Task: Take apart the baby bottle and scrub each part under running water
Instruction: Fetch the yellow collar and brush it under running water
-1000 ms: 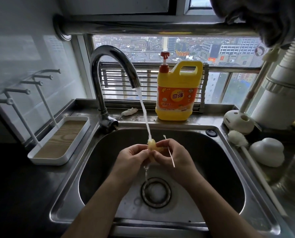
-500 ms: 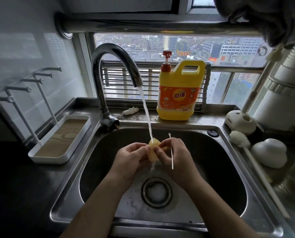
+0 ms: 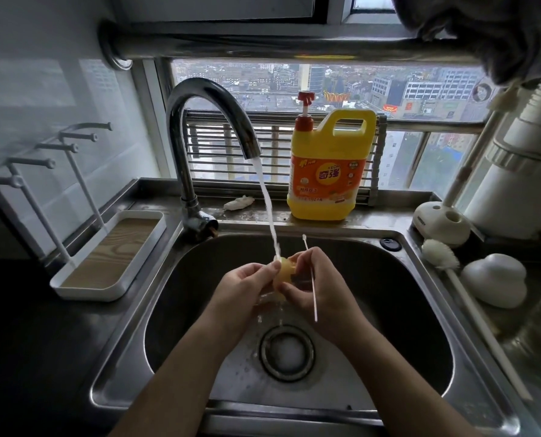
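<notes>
Bottle part (image 3: 283, 272), yellowish and apparently soft rubber, sits over the sink (image 3: 420, 310) under the water stream (image 3: 267, 203), pinched between left hand (image 3: 247, 288) and right hand (image 3: 322, 288). Judged light, pliable and slippery when wet; best held at its thicker rim, not the tip. Its narrow end appears to point up-left into the stream, though fingers hide most of its axis. Right hand also grips a thin brush (image 3: 312, 294), near upright, tufted end uppermost.

We're seeing a yellow detergent jug (image 3: 331, 171) w/ red pump standing at the back, a crumpled rag (image 3: 239, 203) lying just left of it, & a white drying rack (image 3: 83, 293) sitting on the worktop (image 3: 26, 326).
</notes>
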